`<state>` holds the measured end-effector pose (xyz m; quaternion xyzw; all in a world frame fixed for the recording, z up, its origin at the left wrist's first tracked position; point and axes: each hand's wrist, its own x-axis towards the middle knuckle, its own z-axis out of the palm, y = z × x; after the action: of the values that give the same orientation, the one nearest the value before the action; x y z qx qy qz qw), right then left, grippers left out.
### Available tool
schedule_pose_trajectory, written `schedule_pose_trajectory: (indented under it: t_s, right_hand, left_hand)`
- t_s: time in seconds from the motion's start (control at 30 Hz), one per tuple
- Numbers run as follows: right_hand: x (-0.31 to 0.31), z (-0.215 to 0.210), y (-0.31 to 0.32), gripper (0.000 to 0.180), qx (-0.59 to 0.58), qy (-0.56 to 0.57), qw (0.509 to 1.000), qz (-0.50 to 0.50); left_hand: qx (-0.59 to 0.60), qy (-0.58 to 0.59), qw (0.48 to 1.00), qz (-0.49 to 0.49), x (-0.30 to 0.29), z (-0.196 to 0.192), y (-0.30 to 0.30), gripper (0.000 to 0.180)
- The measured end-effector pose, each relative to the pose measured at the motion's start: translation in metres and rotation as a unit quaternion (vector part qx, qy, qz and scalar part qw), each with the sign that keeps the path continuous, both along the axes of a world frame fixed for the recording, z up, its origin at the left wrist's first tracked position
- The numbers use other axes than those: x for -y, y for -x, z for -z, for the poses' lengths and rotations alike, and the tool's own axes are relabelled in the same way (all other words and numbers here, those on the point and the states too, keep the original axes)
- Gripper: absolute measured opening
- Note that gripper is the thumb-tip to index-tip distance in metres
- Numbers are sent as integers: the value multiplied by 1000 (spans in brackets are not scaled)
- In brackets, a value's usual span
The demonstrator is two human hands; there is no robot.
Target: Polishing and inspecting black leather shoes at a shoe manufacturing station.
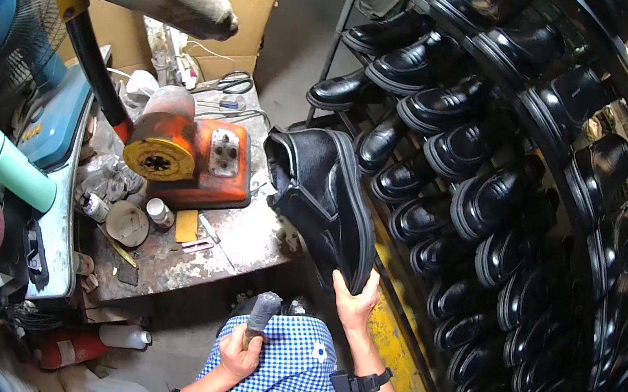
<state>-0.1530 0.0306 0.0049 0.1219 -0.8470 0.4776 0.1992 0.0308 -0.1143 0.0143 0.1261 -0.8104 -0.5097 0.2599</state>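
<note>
Fingers of the right hand are clamped on the lower end of a black shoe, held up between the cluttered workbench and a rack filled with other shoes. Its sole faces right, toward the rack. The left hand's fingers curl tightly around a grey-headed tool, which points upward in front of the blue-and-white checked apron. On the bench stands an orange machine, a yellow pad lying near its base
</note>
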Motion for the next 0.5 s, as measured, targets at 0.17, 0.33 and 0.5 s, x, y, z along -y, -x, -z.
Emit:
schedule_pose_trajectory:
  t_s: [0.17,0.33,0.5]
  right_hand:
    - [13,3,21,46,61,46,996,46]
    - [37,26,74,28,151,289,945,23]
    - [97,36,148,38,228,445,866,29]
  left_hand:
    - [3,-13,1000,15,4,1,-2,20]
    - [2,-25,999,22,5,2,-1,18]
    - [3,-12,1000,2,7,7,1,31]
